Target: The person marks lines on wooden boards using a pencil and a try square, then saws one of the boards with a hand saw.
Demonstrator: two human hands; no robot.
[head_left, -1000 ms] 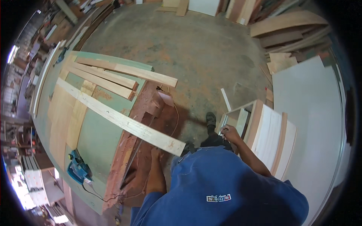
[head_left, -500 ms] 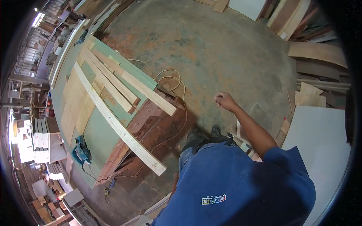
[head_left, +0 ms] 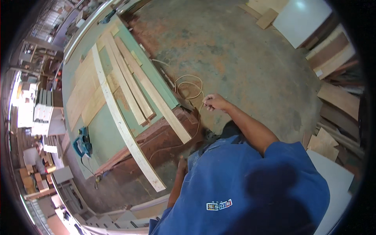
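Note:
My right hand (head_left: 214,102) is held out over the floor, close to the looped cord, with its fingers curled together. Whether anything small is in them I cannot make out. My left hand (head_left: 182,165) hangs low beside my body, small and dim, its fingers not clear. It is nearest to a long pale plank (head_left: 124,130) that sticks out past the near edge of the green-topped workbench (head_left: 105,145). Farther right on the bench lie another long board (head_left: 162,103) and two narrow strips (head_left: 126,88) side by side. Neither hand touches the wood.
A teal power tool (head_left: 83,143) stands on the bench's near left, its cord trailing off the edge. Wide thin panels (head_left: 87,88) lie at the bench's left. A pale looped cord (head_left: 189,87) crosses the concrete floor (head_left: 235,51). White boards (head_left: 303,19) and curved wood pieces (head_left: 340,100) line the right.
The view has turned and come nearer the bench. My right hand now shows farther left, near the cord. My left hand has come into sight beside my body. The planks lie as before.

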